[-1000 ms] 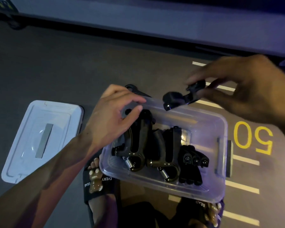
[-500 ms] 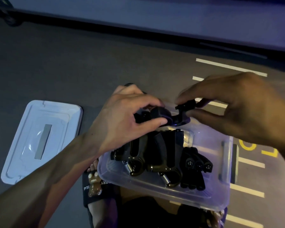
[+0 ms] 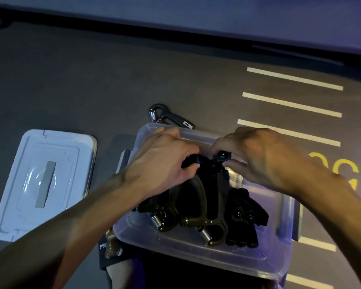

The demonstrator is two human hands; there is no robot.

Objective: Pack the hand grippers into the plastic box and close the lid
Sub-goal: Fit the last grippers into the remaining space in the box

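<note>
Two hands meet over the far half of the plastic box (image 3: 206, 255), which sits on the dark floor (image 3: 71, 80) just in front of the person's sandalled feet. The left hand (image 3: 163, 163) pinches one end of a small black gripper (image 3: 208, 163) and the right hand (image 3: 256, 157) pinches its other end near a round knob, so both are clenched on the same piece, held low among the things already packed. Below it in the box lie two spring hand grippers (image 3: 188, 213) side by side, coils toward the near wall, and a black finger exerciser (image 3: 246, 217) to their right. The step in hand looks like seating this piece in the far part of the box. One more spring gripper (image 3: 167, 116) lies on the floor just beyond the far rim, apart from both hands, so packing is not yet done. The next move probably calls for letting go, reaching over the rim for that last gripper and laying it flat. The lid (image 3: 44, 180) rests on the floor to the left of the box, well apart from it, and must be fetched last.
</note>
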